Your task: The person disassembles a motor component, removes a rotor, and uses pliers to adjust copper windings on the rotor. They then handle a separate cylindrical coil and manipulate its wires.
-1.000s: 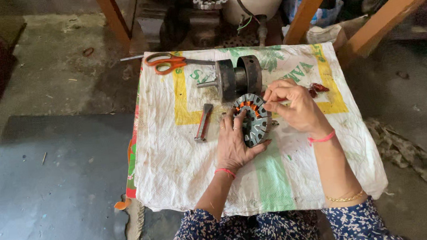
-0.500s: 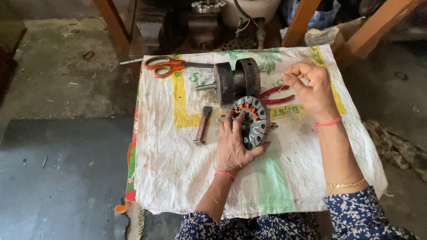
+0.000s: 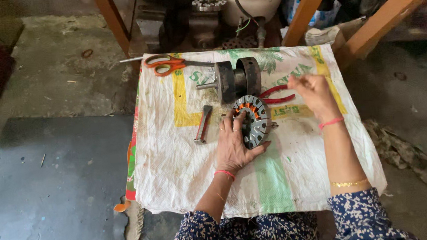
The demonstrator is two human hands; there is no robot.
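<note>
Stator is gripped by the left hand: palm and fingers wrapped over its left rim, thumb under the lower edge, so the ring is held tilted up on edge on the sack, open face turned right. Copper windings are seen in the upper slots; lower slots look bare.

Right hand is raised above the sack, up and right of the stator, clear of it. Fingertips are pinched together, as if on thin wire; no wire can be made out, so what is held cannot be told.

Key relation: the stator lies down and left of the right hand, with its bore axis running roughly left to right toward that hand. Left hand is the nearer one, already on the ring; right hand is near but apart.

Red-handled pliers lie on the sack between stator and right hand, just below the pinched fingers, handles pointing right. Dark rotor with a shaft sticking out left sits just above the stator, not touching the hands. A small flat metal tool lies left of the left hand, long axis near vertical in frame. Orange scissors lie at the top left corner of the sack, well apart. Wooden legs and machine parts are seen beyond the sack's far edge.
</note>
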